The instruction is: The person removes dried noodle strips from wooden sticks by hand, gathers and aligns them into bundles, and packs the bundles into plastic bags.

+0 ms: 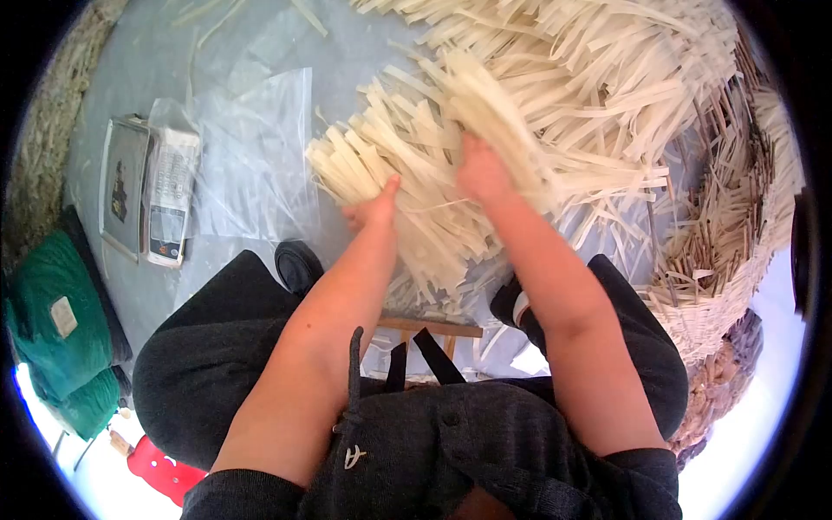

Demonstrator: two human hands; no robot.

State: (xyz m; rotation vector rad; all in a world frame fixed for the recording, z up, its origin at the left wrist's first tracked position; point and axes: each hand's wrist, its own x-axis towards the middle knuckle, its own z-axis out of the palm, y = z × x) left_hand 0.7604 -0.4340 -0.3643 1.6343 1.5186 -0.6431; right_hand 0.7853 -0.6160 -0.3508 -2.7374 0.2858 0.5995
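Pale, flat, stiff strips that look like dried noodles fill the space in front of me. My left hand [374, 208] is at the near-left edge of a loose bunch of strips [373, 143], with its thumb up along them and its other fingers partly hidden. My right hand [484, 169] is closed round a thick bundle of strips [496, 104], which slants up and away over the others. Beyond and to the right lies a large heap of strips [598, 78].
A clear plastic bag [260, 156] lies flat on the grey surface to the left. Beside it stands a digital scale [169, 199]. A woven basket [702, 312] curves along the right. A small wooden stool [433, 328] sits between my legs, and a green bundle [61, 321] lies far left.
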